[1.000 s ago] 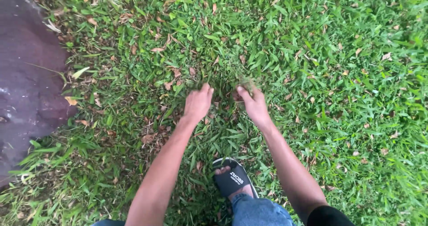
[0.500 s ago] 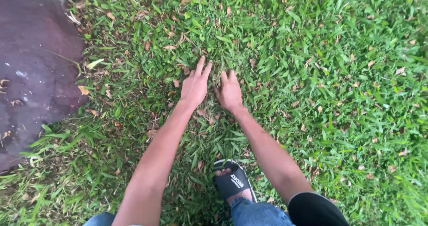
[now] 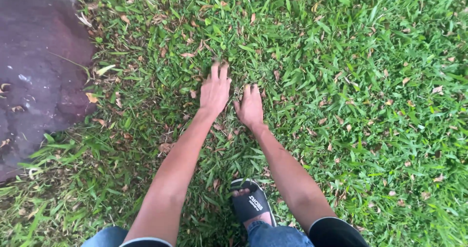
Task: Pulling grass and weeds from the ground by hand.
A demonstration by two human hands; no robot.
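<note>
The dark, wet purplish pavement slab (image 3: 34, 66) fills the upper left of the frame, its edge ragged against the lawn. The short green grass with scattered dry brown leaves (image 3: 341, 81) covers everything else. At centre my left hand (image 3: 215, 90) lies palm down on that grass, fingers stretched forward and close together, holding nothing. Just beside it, my right hand (image 3: 250, 106) presses flat too, fingers slightly spread, empty. Below them, at bottom centre, my foot sits in a black rubber slide sandal (image 3: 251, 203).
</note>
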